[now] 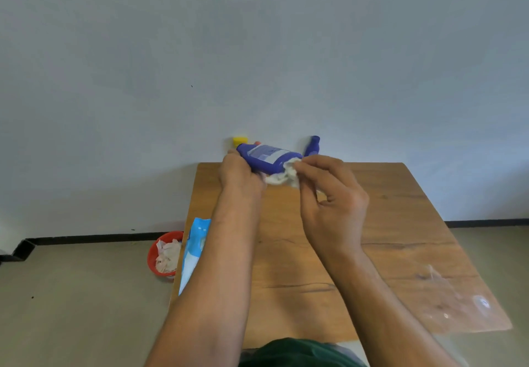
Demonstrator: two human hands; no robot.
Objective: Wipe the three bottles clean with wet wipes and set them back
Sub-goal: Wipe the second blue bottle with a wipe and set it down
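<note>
My left hand (pixel 239 173) grips a blue bottle (pixel 267 158) with a white label, held sideways above the far end of the wooden table (pixel 400 223). My right hand (pixel 329 203) pinches a crumpled white wet wipe (pixel 287 173) against the bottle's right end. A second blue bottle (pixel 312 146) stands upright at the wall behind it. A yellow cap (pixel 240 141) of a third bottle peeks out behind the held one; its body is hidden.
A light-blue wet-wipe pack (pixel 193 252) lies on the table's left edge. On the floor to the left sits a red bin (pixel 164 253) holding used wipes. A clear plastic wrapper (pixel 458 295) lies at the table's near right.
</note>
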